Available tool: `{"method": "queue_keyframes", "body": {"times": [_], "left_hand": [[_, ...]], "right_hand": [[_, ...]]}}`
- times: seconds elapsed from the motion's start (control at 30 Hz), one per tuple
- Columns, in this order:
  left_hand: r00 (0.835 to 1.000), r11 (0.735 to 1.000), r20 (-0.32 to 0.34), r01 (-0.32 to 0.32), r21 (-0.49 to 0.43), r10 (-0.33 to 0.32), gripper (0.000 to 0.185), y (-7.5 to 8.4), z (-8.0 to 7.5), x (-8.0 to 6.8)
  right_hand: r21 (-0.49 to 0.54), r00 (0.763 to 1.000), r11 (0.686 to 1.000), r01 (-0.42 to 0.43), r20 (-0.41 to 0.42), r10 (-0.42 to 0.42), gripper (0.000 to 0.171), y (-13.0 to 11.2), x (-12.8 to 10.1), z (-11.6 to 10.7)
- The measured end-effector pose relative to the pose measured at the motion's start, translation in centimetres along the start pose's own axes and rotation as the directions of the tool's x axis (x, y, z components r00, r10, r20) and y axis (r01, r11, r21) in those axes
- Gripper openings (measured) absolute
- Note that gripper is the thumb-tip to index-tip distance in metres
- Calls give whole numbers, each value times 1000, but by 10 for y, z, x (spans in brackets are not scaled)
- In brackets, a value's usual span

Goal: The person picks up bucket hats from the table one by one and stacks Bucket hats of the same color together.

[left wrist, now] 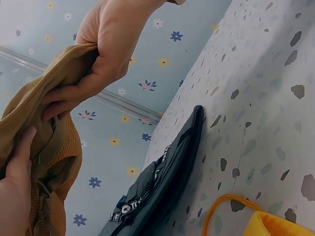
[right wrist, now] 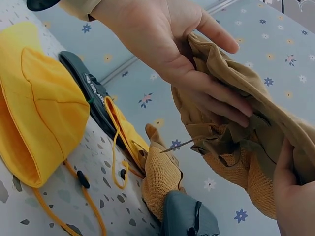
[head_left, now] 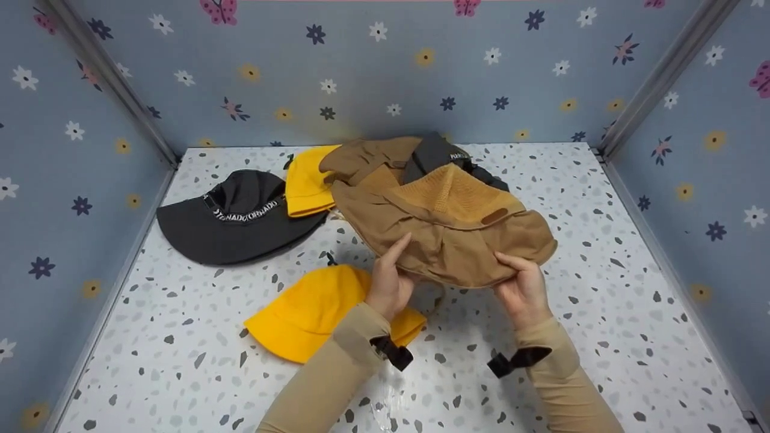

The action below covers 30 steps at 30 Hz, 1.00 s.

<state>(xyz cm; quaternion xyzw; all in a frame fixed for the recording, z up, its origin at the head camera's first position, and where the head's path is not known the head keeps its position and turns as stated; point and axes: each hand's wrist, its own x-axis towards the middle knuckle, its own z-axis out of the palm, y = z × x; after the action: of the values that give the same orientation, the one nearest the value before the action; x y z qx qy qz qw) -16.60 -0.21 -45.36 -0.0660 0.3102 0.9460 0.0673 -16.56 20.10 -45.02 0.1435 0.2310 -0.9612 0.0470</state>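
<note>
Both hands (head_left: 391, 282) (head_left: 522, 287) grip brown hat's (head_left: 445, 231) near brim.

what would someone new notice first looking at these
Both hands lift a tan fabric sun hat with a knit mesh crown mid-table, the left hand and right hand gripping its brim. A bright yellow bucket hat lies in front on the speckled tabletop; a black lettered-band bucket hat lies left.

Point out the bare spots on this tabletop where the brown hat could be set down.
Free: the speckled tabletop right of the brown hat, up to the right wall, and the front left corner below the black hat. Crowded: the back middle, where hats are piled, and under the left hand, where a yellow hat lies.
</note>
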Motion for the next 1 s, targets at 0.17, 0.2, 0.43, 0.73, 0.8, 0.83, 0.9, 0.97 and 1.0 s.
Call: {"method": "queue_keyframes", "body": {"times": [0.17, 0.2, 0.43, 0.73, 0.8, 0.83, 0.9, 0.97, 1.0], "left_hand": [[1000, 1000, -5, 5, -8, -6, 25, 2, -1, 3], [1000, 1000, -5, 9, -9, -9, 25, 3, -2, 4], [999, 996, 6, 32, -84, -31, 42, 8, -9, 9], [995, 991, -44, 88, -100, -93, 40, 5, -17, 15], [994, 992, -54, 91, -90, -96, 41, 4, -18, 16], [994, 992, -59, 91, -84, -96, 41, 4, -18, 16], [993, 993, -63, 91, -71, -96, 42, 3, -19, 17], [993, 994, -71, 89, -60, -94, 43, 2, -19, 17], [993, 995, -75, 85, -59, -90, 44, 2, -20, 17]], "right_hand": [[-35, 1000, 999, 3, -20, -4, 42, -4, -1, -2], [-35, 1000, 999, -1, -26, 0, 42, -5, -1, -2], [-74, 999, 997, -9, -40, 6, 43, -12, 0, -7], [-149, 1000, 989, 0, -27, -4, 48, -20, 2, -15], [-176, 999, 984, -3, -33, -2, 46, -22, 4, -17], [-193, 999, 981, -3, -36, -4, 46, -23, 5, -18], [-218, 999, 976, -5, -35, -3, 46, -24, 6, -19], [-240, 999, 971, -6, -37, -3, 47, -26, 7, -21], [-252, 999, 968, -7, -38, -2, 46, -26, 7, -22]]}}
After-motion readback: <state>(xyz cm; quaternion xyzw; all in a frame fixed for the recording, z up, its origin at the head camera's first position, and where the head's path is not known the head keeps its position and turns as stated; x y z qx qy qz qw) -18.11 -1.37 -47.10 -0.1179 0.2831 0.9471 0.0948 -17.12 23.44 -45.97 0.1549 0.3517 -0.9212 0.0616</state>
